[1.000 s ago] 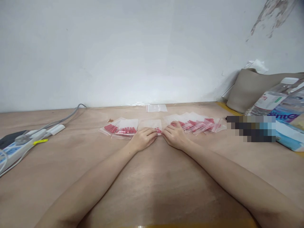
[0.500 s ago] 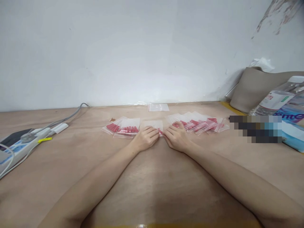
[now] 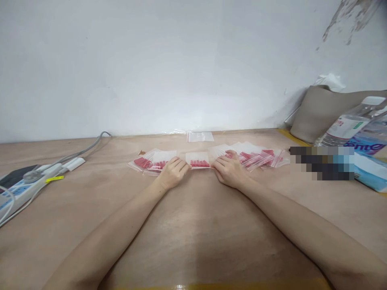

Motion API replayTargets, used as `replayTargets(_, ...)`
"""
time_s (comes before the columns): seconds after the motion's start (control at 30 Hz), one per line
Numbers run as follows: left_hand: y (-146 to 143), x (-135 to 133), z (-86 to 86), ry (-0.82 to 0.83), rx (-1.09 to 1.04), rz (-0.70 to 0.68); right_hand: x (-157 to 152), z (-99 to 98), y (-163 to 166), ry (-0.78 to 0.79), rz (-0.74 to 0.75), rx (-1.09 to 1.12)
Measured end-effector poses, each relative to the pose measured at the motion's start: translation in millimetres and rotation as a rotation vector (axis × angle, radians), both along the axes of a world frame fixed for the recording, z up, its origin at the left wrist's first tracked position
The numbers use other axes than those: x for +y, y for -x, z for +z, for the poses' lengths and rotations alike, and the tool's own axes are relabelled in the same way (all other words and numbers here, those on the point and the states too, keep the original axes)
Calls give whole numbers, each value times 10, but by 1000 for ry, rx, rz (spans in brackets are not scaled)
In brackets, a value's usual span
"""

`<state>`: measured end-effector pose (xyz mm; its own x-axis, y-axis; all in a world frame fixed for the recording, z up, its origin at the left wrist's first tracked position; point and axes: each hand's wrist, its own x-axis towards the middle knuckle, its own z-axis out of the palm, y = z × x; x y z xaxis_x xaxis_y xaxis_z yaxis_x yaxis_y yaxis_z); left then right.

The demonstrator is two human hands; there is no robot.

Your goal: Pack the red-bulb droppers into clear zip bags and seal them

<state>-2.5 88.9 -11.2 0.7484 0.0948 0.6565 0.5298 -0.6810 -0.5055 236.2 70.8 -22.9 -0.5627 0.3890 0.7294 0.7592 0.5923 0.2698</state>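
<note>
Both hands lie flat, grasping nothing: left hand and right hand flank a small bag near the tabletop's far edge, apparently flattening it into the row.

Left hand covers part of the left bags; right hand hides the near end of the right bag row. Red pieces in the middle bag too small to count. Pixelated patch masks something on the table. Water bottle, blue pack and power strip are cut by the frame edges. Both forearms run out the bottom edge.
</note>
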Motion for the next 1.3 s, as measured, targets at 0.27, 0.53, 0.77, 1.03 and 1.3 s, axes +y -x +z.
replayTargets(0.27,9,8,-90,588,-367,-59,16,39,-45,250,73,53)
replayTargets(0.53,312,162,204,789,-604,-102,99,-7,-207,481,-405,49)
replayTargets(0.77,1034,145,85,818,-640,145,0,26,22,615,-308,1)
replayTargets(1.03,1355,-150,61,722,-534,323,-63,-47,332,709,-51,112)
replayTargets(1.3,249,-333,100,662,-130,-13,31,-171,101,611,38,320)
